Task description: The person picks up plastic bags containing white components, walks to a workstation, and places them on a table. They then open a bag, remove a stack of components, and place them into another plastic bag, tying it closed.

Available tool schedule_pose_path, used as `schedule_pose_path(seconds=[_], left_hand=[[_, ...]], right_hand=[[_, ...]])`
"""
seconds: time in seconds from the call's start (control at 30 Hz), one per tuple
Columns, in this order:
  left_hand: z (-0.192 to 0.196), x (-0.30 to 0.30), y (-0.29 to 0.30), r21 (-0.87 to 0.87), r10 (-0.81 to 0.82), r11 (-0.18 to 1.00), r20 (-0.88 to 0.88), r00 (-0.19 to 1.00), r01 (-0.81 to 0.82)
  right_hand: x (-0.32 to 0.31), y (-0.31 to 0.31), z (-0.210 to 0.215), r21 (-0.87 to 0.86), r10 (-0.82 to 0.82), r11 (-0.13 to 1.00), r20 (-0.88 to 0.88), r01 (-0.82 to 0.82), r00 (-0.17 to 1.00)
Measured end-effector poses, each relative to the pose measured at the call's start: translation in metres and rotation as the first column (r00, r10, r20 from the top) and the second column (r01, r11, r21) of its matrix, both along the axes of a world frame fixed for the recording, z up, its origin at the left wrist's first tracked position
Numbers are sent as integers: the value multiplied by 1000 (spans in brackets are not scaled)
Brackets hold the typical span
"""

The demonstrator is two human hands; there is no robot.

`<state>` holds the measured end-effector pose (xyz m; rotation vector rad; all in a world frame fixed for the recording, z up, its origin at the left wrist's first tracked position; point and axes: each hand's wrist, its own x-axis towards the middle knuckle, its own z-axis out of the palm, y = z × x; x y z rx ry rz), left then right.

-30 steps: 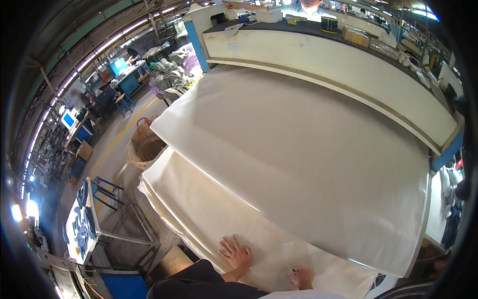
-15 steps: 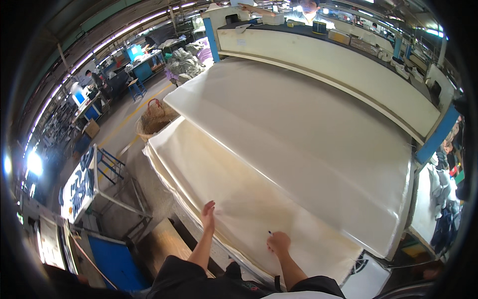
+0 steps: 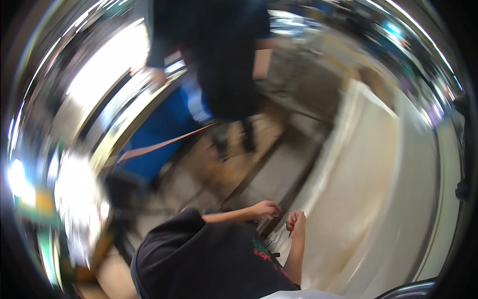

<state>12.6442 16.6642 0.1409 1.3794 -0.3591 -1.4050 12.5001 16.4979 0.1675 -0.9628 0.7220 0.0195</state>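
Note:
My left hand (image 3: 267,209) is held in front of my body, its fingers loosely bent and slightly apart, with nothing visible in them. Close beside it on the right, my right hand (image 3: 297,220) is closed around a thin pen (image 3: 290,234), whose dark end sticks out below the fingers. The two hands are apart from each other. To the right lies a large cream-white fabric sheet (image 3: 361,179), near my right hand. Motion blur hides whether that hand touches its edge.
Another person in dark clothes (image 3: 226,60) stands ahead on the left, beside a blue panel (image 3: 167,134) and a pinkish strap (image 3: 167,145). A brown board (image 3: 259,149) and a grey ledge (image 3: 276,167) run alongside the fabric. A basket (image 3: 376,84) stands past its far end.
My view has swung left, so the fabric now sits on the right and another person has come into sight. My hands have left the fabric's middle and drawn close together.

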Motion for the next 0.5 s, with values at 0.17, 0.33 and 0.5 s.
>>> schedule_pose_path(seconds=[0.17, 0.33, 0.5], left_hand=[[9, 9, 144, 27, 243, 965, 276, 930, -260], [27, -6, 370, -28, 750, 616, 325, 576, -787], [28, -104, 590, -59, 921, 199, 353, 166, -978]], right_hand=[[63, 127, 11, -39, 526, 846, -114, -532, 843], [141, 281, 37, -294, 777, 559, -142, -775, 614], [168, 472, 103, -274, 883, 388, -162, -880, 440]])
